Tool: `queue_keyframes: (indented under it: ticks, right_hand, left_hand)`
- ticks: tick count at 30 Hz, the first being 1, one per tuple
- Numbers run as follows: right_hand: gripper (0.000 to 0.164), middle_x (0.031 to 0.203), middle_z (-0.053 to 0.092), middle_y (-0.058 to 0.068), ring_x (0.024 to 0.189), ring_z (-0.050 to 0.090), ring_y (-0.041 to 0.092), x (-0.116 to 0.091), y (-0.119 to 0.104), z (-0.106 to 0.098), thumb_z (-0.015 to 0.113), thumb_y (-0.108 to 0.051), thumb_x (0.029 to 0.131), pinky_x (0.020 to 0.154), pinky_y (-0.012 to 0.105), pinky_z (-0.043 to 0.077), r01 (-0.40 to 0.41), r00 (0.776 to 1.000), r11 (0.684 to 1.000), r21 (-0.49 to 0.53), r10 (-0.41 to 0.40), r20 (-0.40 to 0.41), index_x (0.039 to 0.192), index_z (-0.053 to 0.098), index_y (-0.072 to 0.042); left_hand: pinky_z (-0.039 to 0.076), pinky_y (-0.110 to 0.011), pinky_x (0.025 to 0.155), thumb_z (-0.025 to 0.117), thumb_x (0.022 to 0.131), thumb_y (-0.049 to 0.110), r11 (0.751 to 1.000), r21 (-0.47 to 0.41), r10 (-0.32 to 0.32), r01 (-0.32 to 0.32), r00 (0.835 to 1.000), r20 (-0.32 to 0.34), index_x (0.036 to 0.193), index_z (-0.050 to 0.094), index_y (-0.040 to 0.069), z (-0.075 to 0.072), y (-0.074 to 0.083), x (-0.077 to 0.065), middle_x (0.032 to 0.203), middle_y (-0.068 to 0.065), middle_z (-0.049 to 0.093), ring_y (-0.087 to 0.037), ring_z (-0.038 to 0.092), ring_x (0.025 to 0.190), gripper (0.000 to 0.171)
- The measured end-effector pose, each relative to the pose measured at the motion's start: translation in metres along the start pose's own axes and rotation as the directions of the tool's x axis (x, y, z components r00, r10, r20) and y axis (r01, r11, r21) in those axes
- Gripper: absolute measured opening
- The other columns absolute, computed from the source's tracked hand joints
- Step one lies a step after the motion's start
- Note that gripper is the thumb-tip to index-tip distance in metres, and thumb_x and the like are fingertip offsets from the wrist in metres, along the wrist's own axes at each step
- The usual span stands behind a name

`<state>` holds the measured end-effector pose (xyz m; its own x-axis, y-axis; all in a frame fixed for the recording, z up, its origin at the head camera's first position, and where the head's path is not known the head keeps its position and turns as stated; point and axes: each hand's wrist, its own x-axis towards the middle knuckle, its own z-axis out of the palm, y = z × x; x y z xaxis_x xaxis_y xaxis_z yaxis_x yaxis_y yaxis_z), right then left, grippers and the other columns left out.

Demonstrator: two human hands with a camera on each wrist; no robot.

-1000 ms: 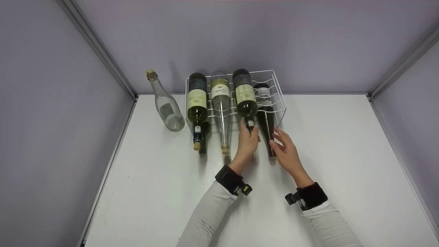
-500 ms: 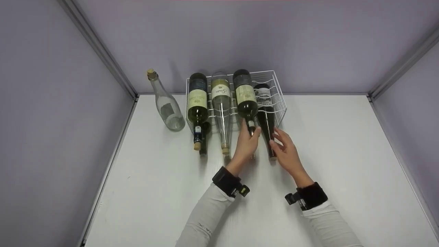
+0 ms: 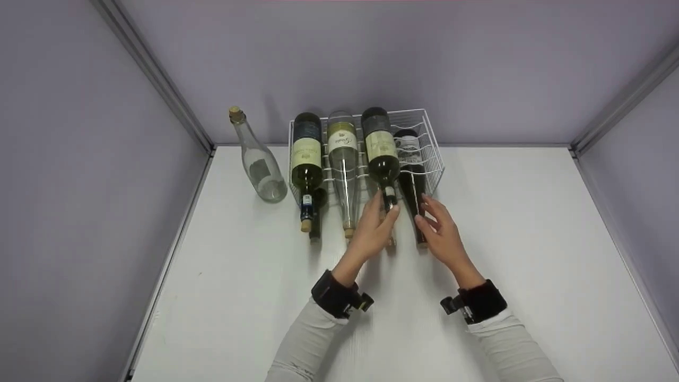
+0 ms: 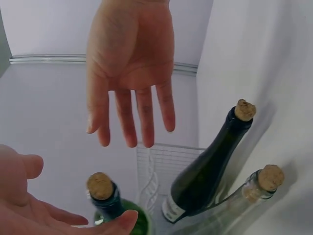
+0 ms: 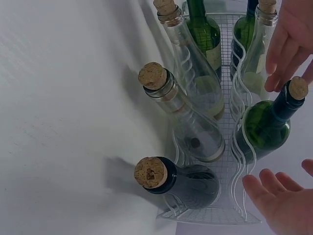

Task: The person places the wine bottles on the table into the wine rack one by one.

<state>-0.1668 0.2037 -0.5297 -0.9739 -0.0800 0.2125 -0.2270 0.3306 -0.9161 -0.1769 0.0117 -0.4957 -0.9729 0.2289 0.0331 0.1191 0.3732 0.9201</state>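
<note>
My left hand (image 3: 373, 229) is beside the corked neck of a green wine bottle (image 3: 381, 146) on the upper tier of a white wire rack (image 3: 432, 151). In the right wrist view, its fingers are relaxed and stand just off that bottle's cork (image 5: 298, 88). My right hand (image 3: 444, 236) hovers with loosely spread fingers beside the dark bottle (image 3: 411, 185) on the lower tier, gripping nothing. In the left wrist view, the right hand (image 4: 132, 63) shows its palm and straight fingers, clear of the bottles.
On the rack's upper tier lie another green bottle (image 3: 306, 154) and a clear bottle (image 3: 344, 159). Clear bottles (image 5: 195, 132) lie below. A clear corked bottle (image 3: 261, 170) stands left of the rack on the white table (image 3: 238, 297). Grey walls (image 3: 504, 69) enclose the table.
My left hand has loosened from the upper green bottle's neck and drawn back down and left. The right hand and the bottles stay nearly where they were.
</note>
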Motion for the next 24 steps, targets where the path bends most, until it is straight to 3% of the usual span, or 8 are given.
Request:
queue_keyframes:
  ticks: [7, 16, 24]
  right_hand:
    - [0.056, 0.149, 0.037, 0.018, 0.136, 0.039, 0.034, 0.007, -0.003, 0.000, 0.059, -0.017, 0.100, 0.106, 0.050, 0.038, 0.039, 0.999, 0.998, -0.041, -0.038, 0.019, 0.150, 0.038, -0.003]
    - [0.056, 0.152, 0.034, 0.017, 0.139, 0.034, 0.032, 0.016, -0.014, 0.002, 0.057, -0.019, 0.101, 0.109, 0.051, 0.033, 0.081, 0.995, 0.994, -0.079, -0.075, 0.066, 0.151, 0.037, -0.004]
    - [0.057, 0.155, 0.031, 0.016, 0.140, 0.032, 0.033, 0.024, -0.021, 0.006, 0.058, -0.022, 0.101, 0.109, 0.054, 0.033, 0.114, 0.989, 0.985, -0.126, -0.100, 0.113, 0.152, 0.036, -0.007]
  left_hand:
    - [0.040, -0.042, 0.105, 0.044, 0.104, 0.042, 0.998, 0.007, 0.066, -0.066, 0.998, -0.004, 0.156, 0.019, 0.002, -0.029, 0.006, -0.018, 0.155, -0.021, 0.026, -0.034, 0.038, 0.136, 0.070]
    - [0.038, -0.047, 0.106, 0.047, 0.105, 0.032, 0.991, 0.034, 0.136, -0.132, 0.971, -0.198, 0.153, 0.030, 0.001, -0.072, -0.009, -0.026, 0.153, -0.021, 0.032, -0.037, 0.040, 0.134, 0.060]
    - [0.035, -0.044, 0.109, 0.046, 0.105, 0.036, 0.996, 0.002, 0.080, -0.084, 0.943, -0.323, 0.153, 0.031, 0.006, -0.100, -0.025, -0.028, 0.153, -0.018, 0.033, -0.032, 0.035, 0.139, 0.059]
